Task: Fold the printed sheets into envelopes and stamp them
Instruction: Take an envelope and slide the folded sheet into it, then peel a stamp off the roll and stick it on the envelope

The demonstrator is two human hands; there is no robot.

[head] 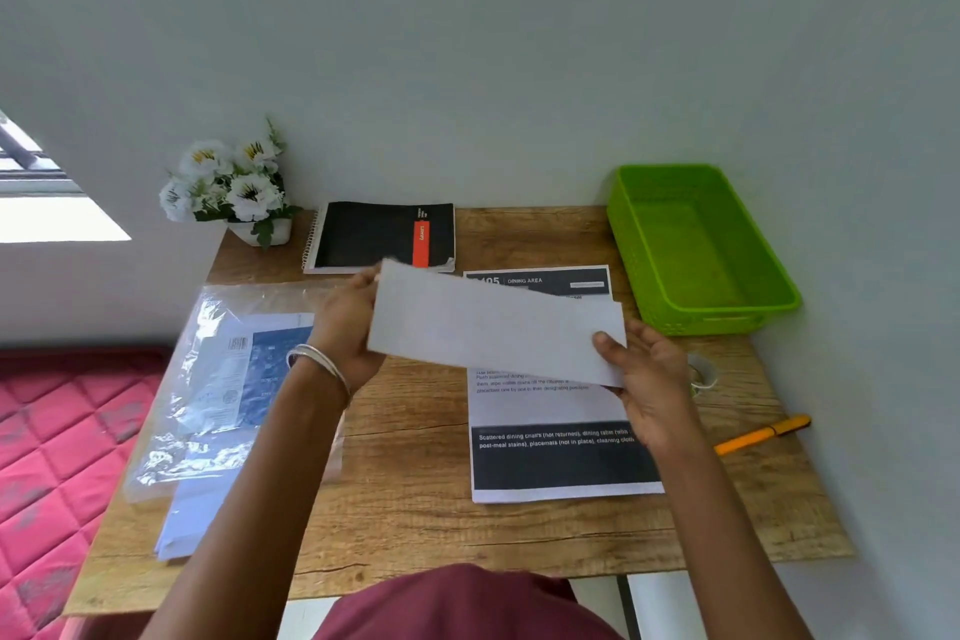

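A white envelope (488, 322) hangs above the wooden table (415, 509), its plain side toward me and its right end tilted down. My left hand (345, 327) grips its left end, and my right hand (649, 379) holds its right end with the thumb on top. Under it a printed sheet (550, 452) with black bands lies flat on the table. At the left, a clear plastic pack of envelopes (218, 390) rests on several more white envelopes (182, 520).
A green plastic basket (696, 244) stands at the back right. A black spiral notebook (379, 234) and a pot of white flowers (234, 187) sit along the wall. An orange pen (763, 434) and a small roll (701, 374) lie at the right. A red mattress (62, 457) borders the table's left side.
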